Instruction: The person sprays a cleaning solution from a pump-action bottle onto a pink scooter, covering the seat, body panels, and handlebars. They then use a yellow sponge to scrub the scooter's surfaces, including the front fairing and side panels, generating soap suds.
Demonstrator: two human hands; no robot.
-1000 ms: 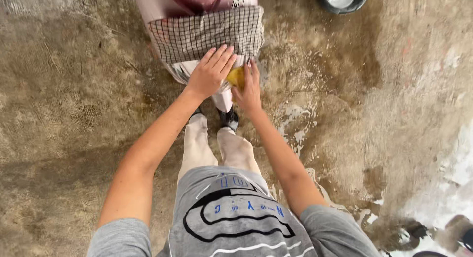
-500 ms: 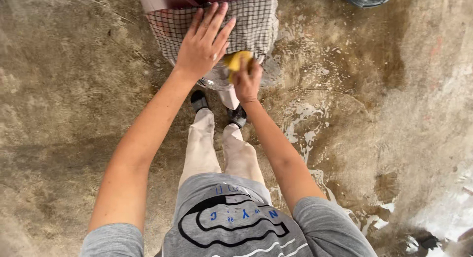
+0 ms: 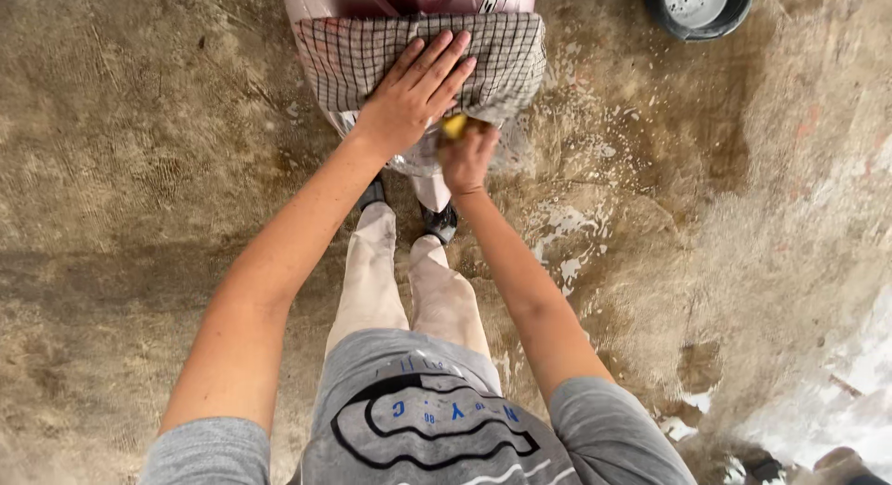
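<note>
Hands have shifted on the checked cloth (image 3: 423, 62), the landmark for everything here: a second ago both lay close together at its lower edge, and now the left hand (image 3: 413, 95) lies higher up, spread flat with fingers splayed and pressing on the cloth's middle, while the right hand (image 3: 466, 155) has dropped just below the cloth's lower edge and is curled around a small yellow sponge (image 3: 454, 125), which peeks out above the knuckles. Judging by that change, the left hand now steadies the covered object while the right one works the surface beneath it; how far along that work is cannot be told. The cloth is draped over a pale pink object (image 3: 316, 6) whose top runs out of the upper edge of the view, so its full shape stays unclear. Up and to the right of the cloth stands a dark round basin (image 3: 743, 6) with whitish liquid inside. Below and to the right of the cloth the concrete floor (image 3: 139, 169) is wet, with white foamy streaks. No packages, labels or signs appear anywhere around the cloth; only the person's grey printed shirt (image 3: 418, 420) carries markings, directly below it.
</note>
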